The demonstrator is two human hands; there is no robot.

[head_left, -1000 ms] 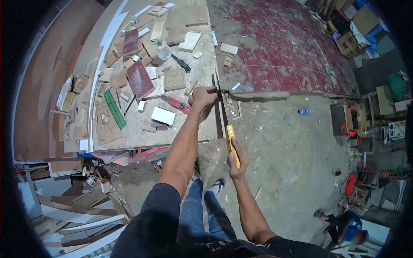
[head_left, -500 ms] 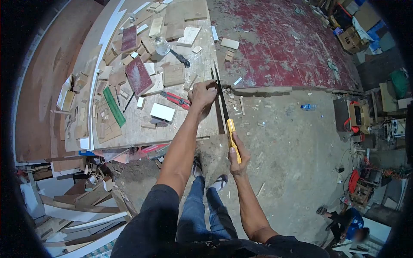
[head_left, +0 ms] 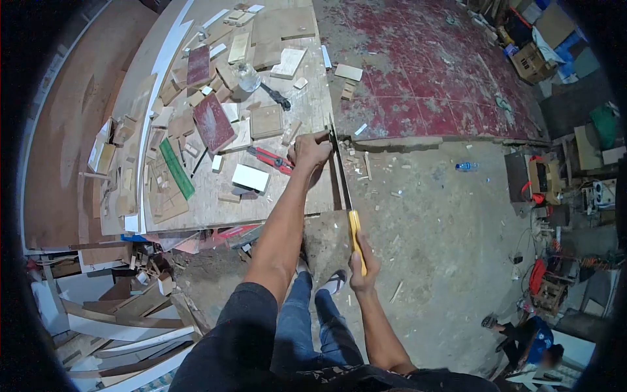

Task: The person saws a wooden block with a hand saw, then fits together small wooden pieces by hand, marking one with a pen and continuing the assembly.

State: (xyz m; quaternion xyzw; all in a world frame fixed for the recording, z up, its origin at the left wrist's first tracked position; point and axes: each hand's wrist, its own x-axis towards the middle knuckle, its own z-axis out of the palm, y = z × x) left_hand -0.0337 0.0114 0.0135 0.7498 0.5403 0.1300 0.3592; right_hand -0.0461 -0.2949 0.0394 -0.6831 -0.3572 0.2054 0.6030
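My right hand point(head_left: 364, 268) is wrapped round the yellow handle of a handsaw point(head_left: 354, 225). The saw's long dark blade runs up along the right edge of the wooden worktable point(head_left: 294, 196). Close beside the blade, my left hand point(head_left: 312, 151) is closed at that edge; what its fingers grip is hidden. A red and black hand tool point(head_left: 271, 159) lies just left of that hand. Nearby on the table are a white block point(head_left: 251, 178), a square wood piece point(head_left: 266, 121) and a red-faced board point(head_left: 213, 123).
Wood offcuts, a clear jar point(head_left: 248, 78) and a green strip point(head_left: 176, 168) litter the table. A red-topped surface point(head_left: 418, 72) lies beyond its right edge. Scrap wood point(head_left: 124, 326) is piled at lower left. Another person point(head_left: 539, 340) is at lower right.
My right hand has drawn the saw back toward me, so its blade reaches less far up the table edge. My left hand stays at the edge.
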